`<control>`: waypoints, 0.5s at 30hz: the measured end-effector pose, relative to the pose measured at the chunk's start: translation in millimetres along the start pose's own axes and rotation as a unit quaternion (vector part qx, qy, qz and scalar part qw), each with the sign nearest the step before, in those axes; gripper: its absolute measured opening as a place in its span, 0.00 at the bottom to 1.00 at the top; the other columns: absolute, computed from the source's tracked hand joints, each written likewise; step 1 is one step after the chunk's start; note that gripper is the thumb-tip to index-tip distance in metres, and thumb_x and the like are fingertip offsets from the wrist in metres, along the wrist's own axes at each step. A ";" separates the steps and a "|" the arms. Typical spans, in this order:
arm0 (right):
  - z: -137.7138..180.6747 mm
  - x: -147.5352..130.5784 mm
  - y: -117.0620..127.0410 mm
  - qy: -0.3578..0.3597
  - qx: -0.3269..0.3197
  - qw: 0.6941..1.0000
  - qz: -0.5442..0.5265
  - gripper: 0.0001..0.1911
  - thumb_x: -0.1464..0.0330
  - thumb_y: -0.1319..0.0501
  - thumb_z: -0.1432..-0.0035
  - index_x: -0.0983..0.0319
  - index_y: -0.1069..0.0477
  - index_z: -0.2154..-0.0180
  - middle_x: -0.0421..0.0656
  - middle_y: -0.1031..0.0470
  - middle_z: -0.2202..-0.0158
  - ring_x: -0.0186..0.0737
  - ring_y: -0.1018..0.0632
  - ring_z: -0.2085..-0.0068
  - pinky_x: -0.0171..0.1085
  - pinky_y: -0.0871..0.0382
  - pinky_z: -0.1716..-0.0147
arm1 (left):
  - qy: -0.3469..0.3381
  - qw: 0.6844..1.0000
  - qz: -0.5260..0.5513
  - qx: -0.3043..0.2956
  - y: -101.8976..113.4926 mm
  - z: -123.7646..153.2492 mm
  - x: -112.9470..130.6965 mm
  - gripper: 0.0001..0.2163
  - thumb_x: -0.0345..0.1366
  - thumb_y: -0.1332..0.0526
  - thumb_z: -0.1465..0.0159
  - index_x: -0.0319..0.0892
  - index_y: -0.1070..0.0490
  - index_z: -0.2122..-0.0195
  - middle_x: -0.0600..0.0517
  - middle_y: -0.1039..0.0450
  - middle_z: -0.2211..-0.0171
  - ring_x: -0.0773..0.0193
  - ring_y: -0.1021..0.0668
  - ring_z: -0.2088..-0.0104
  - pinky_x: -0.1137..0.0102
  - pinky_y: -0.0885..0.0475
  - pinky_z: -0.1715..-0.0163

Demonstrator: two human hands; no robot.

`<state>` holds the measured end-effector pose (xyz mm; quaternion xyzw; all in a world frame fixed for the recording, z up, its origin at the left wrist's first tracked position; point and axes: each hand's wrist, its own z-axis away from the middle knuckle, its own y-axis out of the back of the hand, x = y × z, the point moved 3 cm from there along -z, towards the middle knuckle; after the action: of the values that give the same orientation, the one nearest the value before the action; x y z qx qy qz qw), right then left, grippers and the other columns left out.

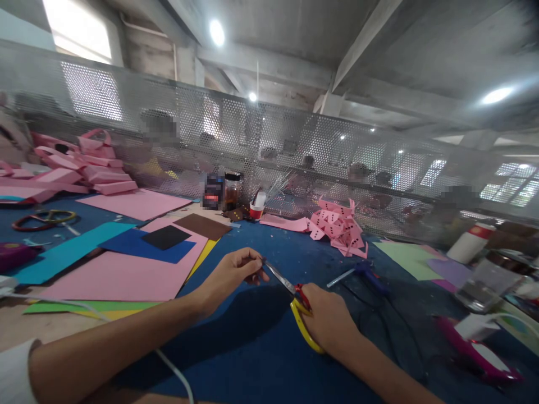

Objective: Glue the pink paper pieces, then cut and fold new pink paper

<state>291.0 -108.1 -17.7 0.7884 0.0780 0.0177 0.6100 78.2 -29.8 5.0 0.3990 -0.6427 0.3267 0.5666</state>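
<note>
My right hand point(330, 317) is wrapped round the handles of a pair of scissors point(304, 325), one part yellow and one red. Their metal blades point up and left, and the tips reach my left hand point(242, 268). The fingers of that left hand are pinched together at the blade tips. Whatever sits between them is too small or hidden to make out. Both hands are held above the blue tabletop point(248, 359). Beyond my right hand lies a glue gun point(370, 278) with a clear stick in it.
Coloured paper sheets point(122, 275) overlap on the left, with folded pink paper pieces point(101, 168) behind. Dotted pink strips point(339, 224) are piled near the perforated screen point(286, 134). At right stand a clear jar point(484, 286) and a white bottle point(469, 242). A second pair of scissors point(44, 220) lies far left.
</note>
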 end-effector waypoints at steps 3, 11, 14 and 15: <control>-0.1 0.2 0.3 -0.005 -0.005 1.000 0.009 0.05 0.64 0.40 0.39 0.59 0.30 0.66 0.41 0.22 0.68 0.40 0.21 0.67 0.38 0.52 0.73 | -0.001 1.000 0.000 -0.002 0.4 -0.6 0.0 0.11 0.44 0.38 0.36 0.41 0.31 0.64 0.49 0.20 0.70 0.65 0.25 0.71 0.69 0.31 0.67; -0.6 -1.1 2.3 -0.006 -0.020 1.000 0.017 0.06 0.64 0.41 0.37 0.59 0.30 0.65 0.41 0.21 0.66 0.40 0.20 0.66 0.38 0.50 0.73 | 0.000 1.000 -0.008 -0.001 0.1 0.8 1.5 0.11 0.45 0.38 0.36 0.41 0.31 0.64 0.49 0.20 0.69 0.63 0.24 0.71 0.68 0.31 0.66; -0.3 -0.7 1.6 -0.011 -0.024 1.000 0.016 0.07 0.64 0.42 0.37 0.58 0.29 0.66 0.41 0.21 0.67 0.40 0.20 0.66 0.38 0.50 0.73 | 0.002 1.000 -0.006 0.000 0.3 0.9 1.7 0.11 0.45 0.38 0.36 0.41 0.31 0.64 0.49 0.19 0.70 0.63 0.23 0.71 0.68 0.31 0.66; -0.3 -0.5 1.2 -0.010 -0.023 1.000 0.015 0.07 0.64 0.42 0.37 0.58 0.29 0.66 0.41 0.21 0.68 0.40 0.20 0.66 0.38 0.50 0.73 | 0.002 1.000 -0.004 0.000 0.3 0.7 1.6 0.12 0.45 0.37 0.36 0.41 0.31 0.64 0.48 0.19 0.70 0.63 0.23 0.71 0.68 0.31 0.66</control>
<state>290.6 -108.3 -16.4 0.7752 0.0596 0.0204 0.6286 77.5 -30.6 6.6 0.4008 -0.6397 0.3249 0.5698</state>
